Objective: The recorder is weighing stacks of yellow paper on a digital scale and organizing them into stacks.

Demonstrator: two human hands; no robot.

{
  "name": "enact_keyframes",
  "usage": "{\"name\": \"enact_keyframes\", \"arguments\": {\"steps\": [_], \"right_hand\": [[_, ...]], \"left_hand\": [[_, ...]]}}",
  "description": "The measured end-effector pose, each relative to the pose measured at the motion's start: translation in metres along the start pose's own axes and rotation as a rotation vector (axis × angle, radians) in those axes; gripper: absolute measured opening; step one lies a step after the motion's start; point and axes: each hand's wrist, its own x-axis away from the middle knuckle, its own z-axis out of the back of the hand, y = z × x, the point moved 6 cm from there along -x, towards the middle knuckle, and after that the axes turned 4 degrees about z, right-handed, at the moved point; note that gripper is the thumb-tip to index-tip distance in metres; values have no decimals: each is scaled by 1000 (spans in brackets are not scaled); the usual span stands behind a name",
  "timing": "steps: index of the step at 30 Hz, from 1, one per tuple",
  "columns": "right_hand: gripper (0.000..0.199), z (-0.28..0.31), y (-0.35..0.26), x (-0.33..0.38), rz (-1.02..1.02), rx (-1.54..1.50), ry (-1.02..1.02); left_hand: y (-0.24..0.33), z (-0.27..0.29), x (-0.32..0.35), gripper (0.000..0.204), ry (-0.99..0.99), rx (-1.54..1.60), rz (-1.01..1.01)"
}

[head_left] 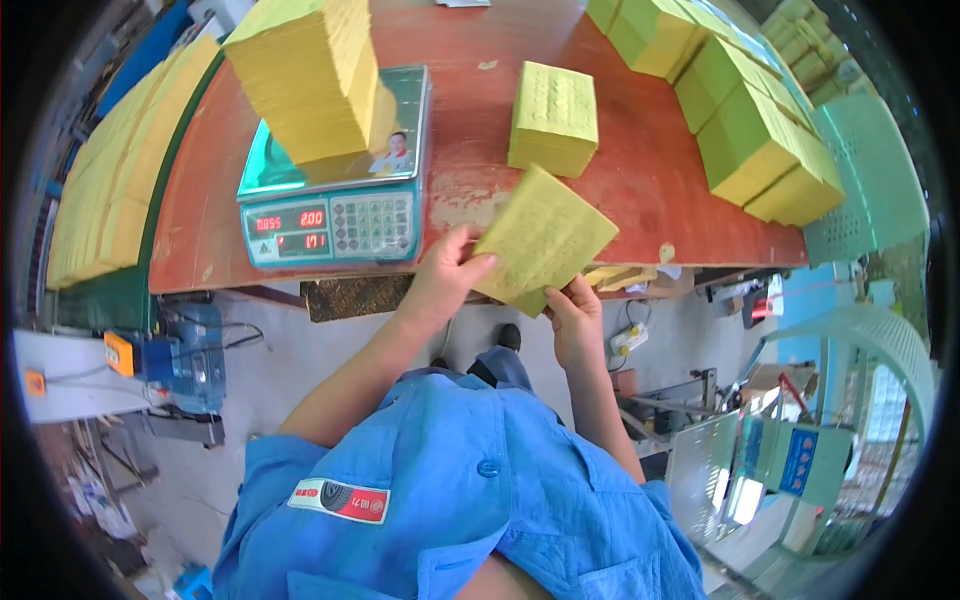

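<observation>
Both hands hold a thin stack of square yellow paper sheets (543, 237) at the near edge of a red-brown table (640, 190). My left hand (446, 273) grips its left corner, thumb on top. My right hand (572, 312) pinches its lower corner from below. The stack is tilted like a diamond. A thicker stack of the same yellow sheets (553, 116) lies on the table just beyond. To the left, a tall yellow stack (310, 75) rests on a green digital scale (335, 205) with red lit digits.
Rows of bundled yellow stacks (750, 120) line the table's far right. More yellow sheets (110, 180) lie on a green surface at the left. A blue machine (185, 355), cables and a power strip (632, 338) sit on the floor. Green plastic chairs (870, 180) stand at the right.
</observation>
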Motion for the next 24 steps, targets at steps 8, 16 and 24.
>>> {"name": "enact_keyframes", "arguments": {"steps": [8, 16, 24], "right_hand": [[32, -59, -63, 34, 292, 482, -111], [34, -60, -63, 30, 291, 582, -143], [52, -46, -141, 26, 830, 1199, 82]], "left_hand": [[-23, -5, 11, 40, -276, 666, 349], [-24, -8, 12, 38, -292, 682, 351], [36, 3, 16, 25, -71, -882, -287]]}}
